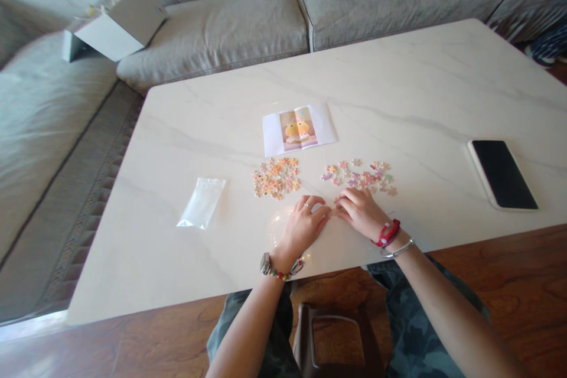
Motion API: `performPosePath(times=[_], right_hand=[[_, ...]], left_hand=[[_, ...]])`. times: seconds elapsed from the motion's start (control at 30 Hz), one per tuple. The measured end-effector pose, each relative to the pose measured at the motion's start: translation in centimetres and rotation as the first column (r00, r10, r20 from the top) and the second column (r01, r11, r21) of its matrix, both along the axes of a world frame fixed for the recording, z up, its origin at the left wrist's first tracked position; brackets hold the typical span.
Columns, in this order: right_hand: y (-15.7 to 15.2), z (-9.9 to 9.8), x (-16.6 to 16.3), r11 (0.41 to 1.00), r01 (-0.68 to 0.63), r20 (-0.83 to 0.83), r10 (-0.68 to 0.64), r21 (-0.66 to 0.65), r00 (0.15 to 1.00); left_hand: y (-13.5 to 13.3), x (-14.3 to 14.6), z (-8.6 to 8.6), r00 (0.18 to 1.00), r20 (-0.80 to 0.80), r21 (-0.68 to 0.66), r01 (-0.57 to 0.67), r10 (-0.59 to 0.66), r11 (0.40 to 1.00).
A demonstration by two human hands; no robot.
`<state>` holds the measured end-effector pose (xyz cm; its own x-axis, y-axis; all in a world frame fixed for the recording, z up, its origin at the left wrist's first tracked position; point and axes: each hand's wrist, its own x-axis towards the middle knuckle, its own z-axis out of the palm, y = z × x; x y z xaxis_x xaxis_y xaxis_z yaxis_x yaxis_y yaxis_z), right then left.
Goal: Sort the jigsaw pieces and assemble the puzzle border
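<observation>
My left hand (pixel 305 225) and my right hand (pixel 359 210) rest on the white marble table (pixel 186 130) near its front edge, fingertips meeting at a point between them. Both have their fingers drawn together as if pinching something too small to make out. Just beyond my left hand lies a pile of orange and yellow puzzle pieces (pixel 276 177). Beyond my right hand lies a looser pile of pink and purple puzzle pieces (pixel 359 176). A reference picture (pixel 299 128) of a yellow figure lies farther back.
An empty clear plastic bag (pixel 202 202) lies to the left. A dark phone (pixel 502 173) lies at the right. A grey sofa (pixel 248 23) wraps behind the table, with a white box (pixel 116 22) on it. A stool (pixel 336 336) stands between my knees.
</observation>
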<state>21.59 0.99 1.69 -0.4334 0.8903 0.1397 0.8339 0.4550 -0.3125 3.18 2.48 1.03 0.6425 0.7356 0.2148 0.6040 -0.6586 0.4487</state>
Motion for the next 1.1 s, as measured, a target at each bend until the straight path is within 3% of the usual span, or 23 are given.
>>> performPosePath(times=[0.23,0.5,0.7,1.1], right_hand=[[-0.1,0.1,-0.2,1.0,0.008,-0.027,-0.007,0.021,1.0],[-1.1,-0.2,-0.3,0.998,-0.013,-0.04,0.016,0.067,0.999],[-0.3,-0.7,1.8,0.989,0.124,-0.18,-0.108,0.079,0.978],[1.1,-0.7,1.8,0.991,0.106,0.006,-0.107,0.079,0.994]], left_hand=[[-0.4,-0.1,0.2,0.995,-0.1,0.064,0.035,-0.029,0.997],[-2.3,0.9,0.6,0.965,-0.249,0.162,-0.044,0.084,0.986],[-1.6,0.3,0.1,0.987,-0.156,0.067,-0.018,0.028,0.998],[-1.0,0.1,-0.6,0.998,0.036,0.067,-0.061,0.059,0.996]])
